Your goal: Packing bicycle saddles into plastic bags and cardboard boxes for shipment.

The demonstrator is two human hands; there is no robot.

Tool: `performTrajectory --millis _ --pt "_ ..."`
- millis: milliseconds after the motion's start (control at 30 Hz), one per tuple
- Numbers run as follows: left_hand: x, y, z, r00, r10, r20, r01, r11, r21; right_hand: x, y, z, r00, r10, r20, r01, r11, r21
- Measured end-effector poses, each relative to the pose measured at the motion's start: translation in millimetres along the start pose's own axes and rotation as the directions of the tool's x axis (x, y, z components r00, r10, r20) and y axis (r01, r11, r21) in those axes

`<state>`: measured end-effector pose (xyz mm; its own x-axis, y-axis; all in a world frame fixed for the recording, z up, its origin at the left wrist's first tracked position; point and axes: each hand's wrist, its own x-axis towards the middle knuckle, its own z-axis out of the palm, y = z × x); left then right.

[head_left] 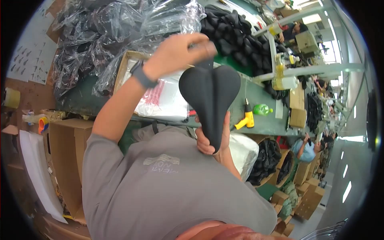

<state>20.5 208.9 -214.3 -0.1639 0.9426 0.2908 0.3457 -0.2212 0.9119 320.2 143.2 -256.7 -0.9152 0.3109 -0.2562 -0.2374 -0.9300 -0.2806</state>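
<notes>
A black bicycle saddle (210,94) is held up in front of my chest, wide end away from me and nose toward me. My right hand (210,142) is closed around its narrow nose from beneath, fingers on one side and thumb on the other. My left hand (180,54), a dark watch (143,75) on its wrist, hovers just beyond the saddle's wide end. Its fingers are smeared by motion. A small dark flat piece (205,64) shows between those fingers and the saddle; whether they grip it is unclear.
On the green workbench (256,86) are plastic-wrapped saddles (108,36), loose black saddles (232,36), an open carton (124,66), a yellow heat gun (247,116) and a green bottle (263,109). A cardboard box (68,160) stands left. Other people work at far right.
</notes>
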Motion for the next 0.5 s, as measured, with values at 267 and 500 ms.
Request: performTrajectory --millis 267,500 --pt "-45 33 26 0.954 0.098 0.283 -0.199 0.913 0.355 -31 12 -3 0.996 0.016 -0.087 -0.02 0.999 -0.047" --pt "0 7 35 0.827 -0.012 0.562 -0.022 0.998 0.054 -43 -1 -16 0.998 0.045 -0.034 -0.042 0.997 0.071"
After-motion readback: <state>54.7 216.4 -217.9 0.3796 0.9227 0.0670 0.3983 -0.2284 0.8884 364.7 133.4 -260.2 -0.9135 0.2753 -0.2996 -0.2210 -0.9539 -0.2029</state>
